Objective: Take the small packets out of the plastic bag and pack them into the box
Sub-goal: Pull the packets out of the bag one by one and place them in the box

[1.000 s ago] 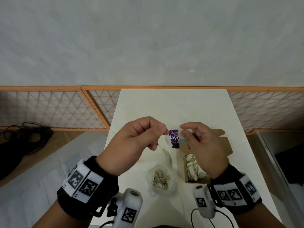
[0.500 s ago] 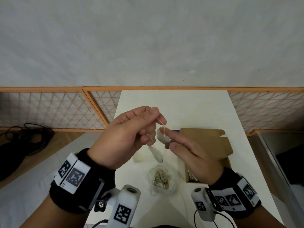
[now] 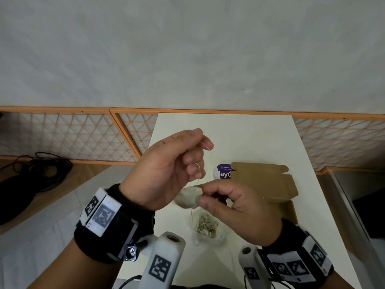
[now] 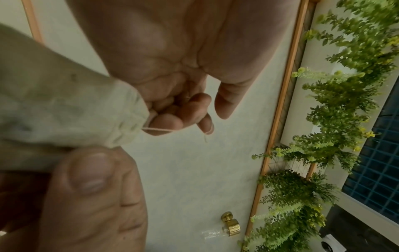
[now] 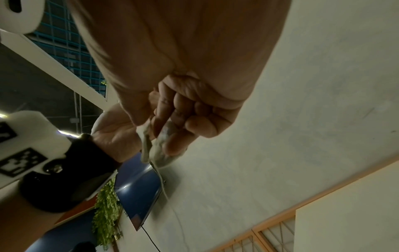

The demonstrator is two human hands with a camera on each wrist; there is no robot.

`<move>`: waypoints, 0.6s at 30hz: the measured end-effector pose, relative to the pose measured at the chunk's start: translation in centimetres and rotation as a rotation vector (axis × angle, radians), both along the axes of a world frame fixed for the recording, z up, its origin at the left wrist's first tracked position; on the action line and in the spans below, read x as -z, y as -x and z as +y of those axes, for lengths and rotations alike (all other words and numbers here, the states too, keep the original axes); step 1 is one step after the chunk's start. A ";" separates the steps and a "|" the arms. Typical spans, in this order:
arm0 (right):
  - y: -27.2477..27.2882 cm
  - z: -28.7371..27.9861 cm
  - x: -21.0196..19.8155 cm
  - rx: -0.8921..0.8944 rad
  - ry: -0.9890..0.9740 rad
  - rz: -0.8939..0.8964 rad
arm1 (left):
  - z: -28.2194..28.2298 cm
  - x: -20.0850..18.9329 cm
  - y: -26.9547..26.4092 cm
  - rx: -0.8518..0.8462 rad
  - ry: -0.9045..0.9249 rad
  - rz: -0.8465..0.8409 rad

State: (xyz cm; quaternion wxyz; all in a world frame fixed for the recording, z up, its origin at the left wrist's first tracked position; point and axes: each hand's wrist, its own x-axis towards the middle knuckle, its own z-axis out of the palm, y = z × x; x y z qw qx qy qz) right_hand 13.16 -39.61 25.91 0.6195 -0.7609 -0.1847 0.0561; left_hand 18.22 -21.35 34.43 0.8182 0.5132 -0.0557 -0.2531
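A small pale cloth packet (image 3: pixel 188 198) hangs in the air between my hands, above the table (image 3: pixel 239 138). My right hand (image 3: pixel 203 197) pinches the packet's edge with thumb and forefinger; the right wrist view shows the packet (image 5: pixel 161 151) in that pinch. My left hand (image 3: pixel 200 147) is raised above it, fingers curled round the packet's thin string (image 3: pixel 198 172). The left wrist view shows the string (image 4: pixel 157 130) running from the packet (image 4: pixel 64 110) into the curled fingers. The clear plastic bag (image 3: pixel 206 226) of packets lies below. The brown box (image 3: pixel 264 182) stands open at the right, its inside hidden by my right hand.
A purple and white labelled item (image 3: pixel 223 173) lies beside the box lid. The table's left edge drops to the floor, where black cables (image 3: pixel 41 170) lie. An orange lattice rail (image 3: pixel 83 138) runs behind the table against a grey wall.
My left hand has risen and turned palm inward, drawing the string up. My right hand has dropped lower and curled, now pinching the packet over the plastic bag.
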 end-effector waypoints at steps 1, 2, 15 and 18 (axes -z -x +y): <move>0.1 0.1 0.0 -0.014 -0.012 0.000 | 0.0 0.0 0.1 0.001 0.007 0.000; 0.2 0.2 0.0 -0.025 -0.024 -0.002 | 0.0 0.0 0.1 0.000 0.011 0.000; 0.8 -0.1 0.2 0.026 -0.037 -0.056 | 1.0 1.7 -1.4 -0.148 -0.156 -0.088; 0.8 -0.5 -0.2 0.025 -0.050 -0.046 | 1.4 3.3 -1.7 -0.206 -0.329 -0.056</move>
